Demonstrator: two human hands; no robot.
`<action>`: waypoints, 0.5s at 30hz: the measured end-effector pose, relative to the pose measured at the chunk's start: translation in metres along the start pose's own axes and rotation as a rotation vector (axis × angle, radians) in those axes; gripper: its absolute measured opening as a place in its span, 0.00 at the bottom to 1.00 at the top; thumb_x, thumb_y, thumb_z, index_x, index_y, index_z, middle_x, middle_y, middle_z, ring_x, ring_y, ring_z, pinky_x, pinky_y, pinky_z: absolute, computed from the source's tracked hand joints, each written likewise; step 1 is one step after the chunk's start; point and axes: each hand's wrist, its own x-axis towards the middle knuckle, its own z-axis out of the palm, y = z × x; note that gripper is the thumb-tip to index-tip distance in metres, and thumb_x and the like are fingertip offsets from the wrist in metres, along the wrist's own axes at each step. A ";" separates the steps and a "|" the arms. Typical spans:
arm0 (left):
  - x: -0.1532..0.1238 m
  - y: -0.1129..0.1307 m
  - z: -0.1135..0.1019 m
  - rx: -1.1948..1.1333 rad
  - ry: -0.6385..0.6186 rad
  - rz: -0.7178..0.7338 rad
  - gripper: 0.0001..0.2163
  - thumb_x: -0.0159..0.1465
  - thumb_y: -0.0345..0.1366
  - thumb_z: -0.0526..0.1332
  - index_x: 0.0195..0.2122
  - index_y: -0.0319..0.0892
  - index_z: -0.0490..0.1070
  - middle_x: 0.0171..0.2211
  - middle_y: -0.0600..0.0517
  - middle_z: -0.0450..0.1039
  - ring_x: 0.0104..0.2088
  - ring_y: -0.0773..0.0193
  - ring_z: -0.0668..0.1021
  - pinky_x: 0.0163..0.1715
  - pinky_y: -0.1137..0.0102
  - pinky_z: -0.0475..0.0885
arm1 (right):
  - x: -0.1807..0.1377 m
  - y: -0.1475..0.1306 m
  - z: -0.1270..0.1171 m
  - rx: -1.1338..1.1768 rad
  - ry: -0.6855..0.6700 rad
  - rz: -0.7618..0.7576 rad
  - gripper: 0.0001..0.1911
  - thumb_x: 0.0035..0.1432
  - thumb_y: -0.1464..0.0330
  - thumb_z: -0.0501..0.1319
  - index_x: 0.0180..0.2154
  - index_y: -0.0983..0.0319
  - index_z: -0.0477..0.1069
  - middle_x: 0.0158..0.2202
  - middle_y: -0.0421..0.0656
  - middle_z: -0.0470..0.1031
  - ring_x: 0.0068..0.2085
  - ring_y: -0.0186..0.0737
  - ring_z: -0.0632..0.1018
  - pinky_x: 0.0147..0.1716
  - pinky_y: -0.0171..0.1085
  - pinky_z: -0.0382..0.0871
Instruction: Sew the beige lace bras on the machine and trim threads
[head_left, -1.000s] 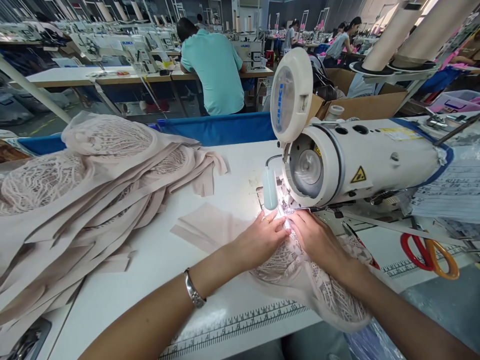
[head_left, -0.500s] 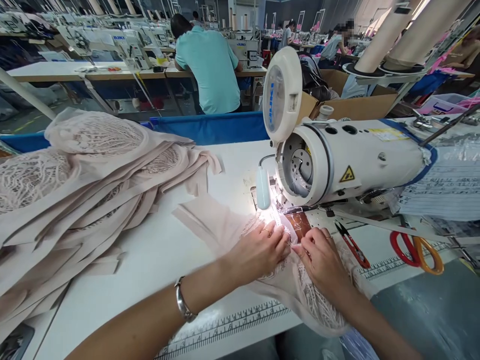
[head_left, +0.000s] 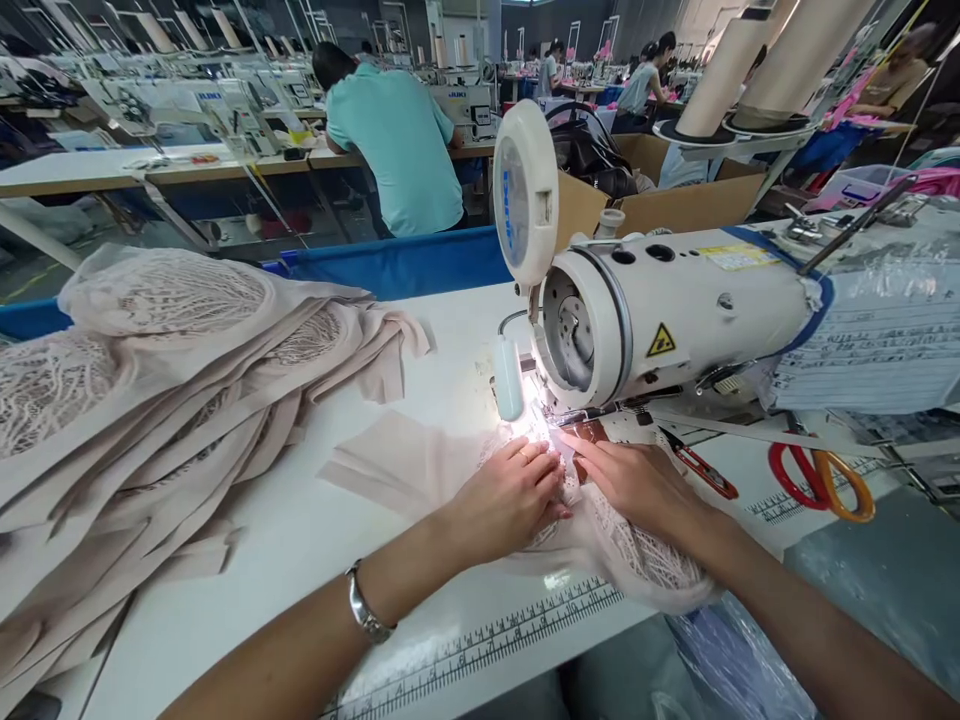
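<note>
A pale pink lace garment piece (head_left: 637, 540) lies under the lit needle area of a white sewing machine (head_left: 675, 310), its plain mesh part spread to the left. My left hand (head_left: 514, 490) is on the lace just in front of the needle, fingers curled and closed on the cloth. To its right, my right hand (head_left: 630, 480) has its fingers stretched out, tips on the fabric edge close to the presser foot. Its thumb is hidden. The bright lamp washes out the stitching spot, and the needle itself cannot be made out.
A heap of similar pink lace pieces (head_left: 225, 370) covers the table's left. Red-handled thread snips (head_left: 705, 470) and scissors with red and orange handles (head_left: 844, 485) lie right. Printed rulers (head_left: 495, 650) run along the front edge. A person in a turquoise shirt (head_left: 405, 140) sits ahead.
My right hand has gone from pinching the fabric edge to stretched fingers nearer the needle. The lace below it has shifted up slightly. My left hand stays on the cloth; the camera view has turned a little.
</note>
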 end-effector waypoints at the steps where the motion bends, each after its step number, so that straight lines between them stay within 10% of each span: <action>1: 0.000 0.000 0.000 -0.009 -0.004 -0.006 0.17 0.75 0.40 0.50 0.41 0.36 0.76 0.42 0.42 0.77 0.47 0.52 0.76 0.47 0.58 0.73 | 0.002 -0.002 -0.001 -0.018 -0.010 0.007 0.23 0.70 0.68 0.49 0.61 0.54 0.69 0.33 0.40 0.81 0.30 0.39 0.79 0.28 0.35 0.63; 15: -0.001 -0.004 -0.008 0.139 -0.045 -0.033 0.19 0.75 0.44 0.47 0.47 0.36 0.72 0.48 0.42 0.75 0.51 0.49 0.73 0.56 0.52 0.60 | 0.013 0.000 -0.005 0.010 -0.026 -0.076 0.21 0.69 0.72 0.50 0.58 0.58 0.72 0.40 0.43 0.81 0.39 0.41 0.81 0.35 0.36 0.66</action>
